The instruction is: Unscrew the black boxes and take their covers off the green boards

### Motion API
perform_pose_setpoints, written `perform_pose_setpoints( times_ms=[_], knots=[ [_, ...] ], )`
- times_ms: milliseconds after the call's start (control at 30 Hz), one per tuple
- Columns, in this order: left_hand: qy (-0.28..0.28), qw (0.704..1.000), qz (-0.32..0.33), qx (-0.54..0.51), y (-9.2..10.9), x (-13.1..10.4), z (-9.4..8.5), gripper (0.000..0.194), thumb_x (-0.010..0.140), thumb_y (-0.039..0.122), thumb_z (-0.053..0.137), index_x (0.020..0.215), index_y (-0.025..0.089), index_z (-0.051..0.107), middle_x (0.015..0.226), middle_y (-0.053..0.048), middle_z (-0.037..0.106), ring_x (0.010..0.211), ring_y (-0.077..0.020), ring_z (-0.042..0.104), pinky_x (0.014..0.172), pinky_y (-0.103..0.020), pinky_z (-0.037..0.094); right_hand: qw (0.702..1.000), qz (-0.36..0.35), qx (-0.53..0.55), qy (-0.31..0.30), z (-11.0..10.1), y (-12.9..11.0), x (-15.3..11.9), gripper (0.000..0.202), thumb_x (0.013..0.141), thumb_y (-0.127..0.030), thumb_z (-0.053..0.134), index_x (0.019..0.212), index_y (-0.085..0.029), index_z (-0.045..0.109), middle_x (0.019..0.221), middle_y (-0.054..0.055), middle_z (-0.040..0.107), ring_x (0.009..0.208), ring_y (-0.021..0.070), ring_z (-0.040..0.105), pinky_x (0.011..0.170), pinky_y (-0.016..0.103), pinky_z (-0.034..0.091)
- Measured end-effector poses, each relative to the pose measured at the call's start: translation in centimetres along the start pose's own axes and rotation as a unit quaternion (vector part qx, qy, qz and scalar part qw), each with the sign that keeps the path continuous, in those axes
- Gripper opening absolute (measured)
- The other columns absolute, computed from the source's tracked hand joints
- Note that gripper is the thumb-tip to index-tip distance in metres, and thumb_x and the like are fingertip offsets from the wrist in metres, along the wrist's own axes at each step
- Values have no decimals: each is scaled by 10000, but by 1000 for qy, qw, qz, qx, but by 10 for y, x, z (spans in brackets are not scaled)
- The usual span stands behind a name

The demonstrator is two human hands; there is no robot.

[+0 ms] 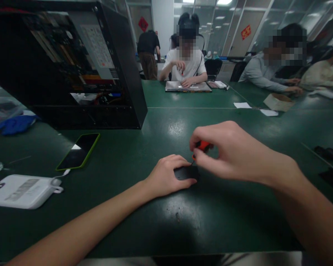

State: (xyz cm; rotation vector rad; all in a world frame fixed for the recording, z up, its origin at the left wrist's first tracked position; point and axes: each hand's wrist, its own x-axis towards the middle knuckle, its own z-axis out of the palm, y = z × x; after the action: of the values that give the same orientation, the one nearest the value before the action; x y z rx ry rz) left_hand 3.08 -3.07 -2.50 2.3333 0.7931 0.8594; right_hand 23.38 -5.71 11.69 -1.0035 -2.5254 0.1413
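My left hand [166,175] presses down on a small flat black part [186,172] lying on the green table [133,162], fingers curled over its left side. Just above it, my right hand [227,149] pinches a small screwdriver with a red-orange handle [203,146], held upright with its tip pointing down at the black part. Most of the screwdriver is hidden by my fingers.
An open black computer case [72,66] stands at the far left. A phone in a green case [79,150] and a white power bank [20,190] lie at the left. Blue gloves [15,123] sit beside the case. Other people work across the table, one over a laptop [188,87].
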Motion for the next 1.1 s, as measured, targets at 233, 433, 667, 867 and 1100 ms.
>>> perform_pose_setpoints(
  times_ms=[233,433,667,867,1100],
  knots=[
    [-1,1000,-20,17,0,-2,-5,439,781,342,856,1162,187,702,1136,-60,749,1063,-266,686,982,-409,516,1000,16,-18,-19,-5,5,7,258,909,-153,576,1148,-151,673,1011,59,732,887,178,661,772,288,427],
    [-33,999,-31,16,-1,-11,-16,384,787,279,822,1138,212,682,1124,-31,719,1058,-241,675,975,-370,505,997,45,-43,-35,-10,16,1,130,917,-234,619,997,-178,704,891,42,721,806,186,647,734,303,431],
    [-43,998,-29,24,-2,-10,-17,422,806,306,823,1192,230,672,1172,-34,722,1098,-246,658,1012,-387,489,999,-14,18,-37,-11,18,1,295,858,-144,647,1150,-191,646,1119,57,708,961,186,647,808,282,459],
    [-42,998,-23,40,-4,-11,-18,417,802,285,801,1190,228,660,1151,-26,723,1066,-242,666,994,-383,496,999,8,2,-33,-10,15,-1,130,887,-150,622,999,-191,673,907,21,716,806,165,635,711,286,430],
    [-21,999,-9,42,-3,-12,-14,385,800,262,794,1157,203,659,1066,-33,731,987,-230,668,951,-370,513,998,-10,56,38,-12,3,1,188,852,-142,630,1031,-199,634,968,13,718,835,158,656,747,273,465]
  ],
)
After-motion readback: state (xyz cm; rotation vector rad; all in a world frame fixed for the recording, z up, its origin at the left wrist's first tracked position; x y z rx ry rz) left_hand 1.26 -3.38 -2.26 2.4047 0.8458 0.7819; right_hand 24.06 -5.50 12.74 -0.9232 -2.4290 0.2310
